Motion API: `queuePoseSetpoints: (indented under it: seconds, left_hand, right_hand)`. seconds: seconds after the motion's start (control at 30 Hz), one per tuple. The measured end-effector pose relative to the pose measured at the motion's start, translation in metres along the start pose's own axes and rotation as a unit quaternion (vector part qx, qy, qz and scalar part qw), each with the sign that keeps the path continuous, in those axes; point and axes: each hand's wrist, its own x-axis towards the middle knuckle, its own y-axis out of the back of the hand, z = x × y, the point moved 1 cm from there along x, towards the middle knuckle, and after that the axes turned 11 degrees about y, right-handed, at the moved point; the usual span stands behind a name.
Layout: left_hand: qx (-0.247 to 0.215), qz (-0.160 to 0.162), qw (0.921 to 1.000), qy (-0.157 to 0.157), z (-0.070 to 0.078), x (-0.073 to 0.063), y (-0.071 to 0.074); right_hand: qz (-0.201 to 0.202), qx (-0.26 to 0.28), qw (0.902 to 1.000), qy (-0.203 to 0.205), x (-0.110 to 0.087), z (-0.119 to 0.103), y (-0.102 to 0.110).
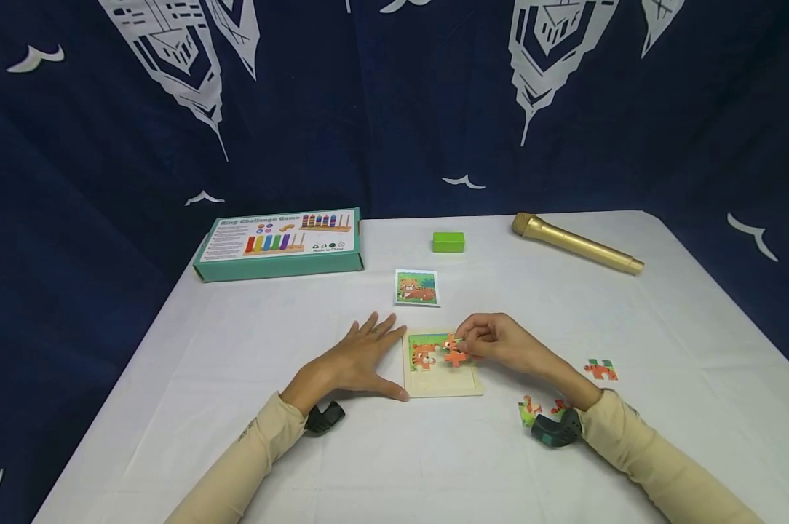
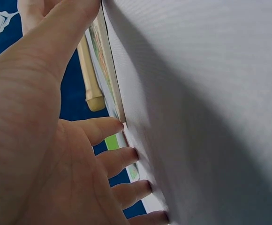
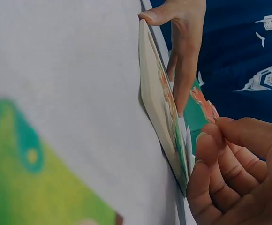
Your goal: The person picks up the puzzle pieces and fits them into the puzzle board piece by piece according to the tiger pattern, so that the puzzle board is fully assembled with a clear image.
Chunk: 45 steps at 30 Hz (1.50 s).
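Note:
My left hand rests spread on the tabletop, its thumb and index fingertip right at the left edge of a wooden puzzle board. A tiger-face section lies in the board's upper left, with bare wood below it. Over the board's upper right, my right hand pinches an orange puzzle piece between thumb and index finger. In the right wrist view that piece is held up, clear of the board. The left wrist view has the left fingers straight, fingertips on the cloth.
Loose puzzle pieces lie to the right: one beyond the right forearm, others partly behind the wrist camera. A tiger picture card, a green block, a ring game box and a gold microphone stand farther back.

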Motion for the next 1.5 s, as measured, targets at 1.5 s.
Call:
queuePoseSetpoints:
  seconds: [1.5]
  left_hand:
    - [0.003,0.009,0.9999,0.005,-0.001,0.003,-0.001]
  right_hand:
    - [-0.003,-0.198,0.9792,0.043,0.013,-0.005,-0.025]
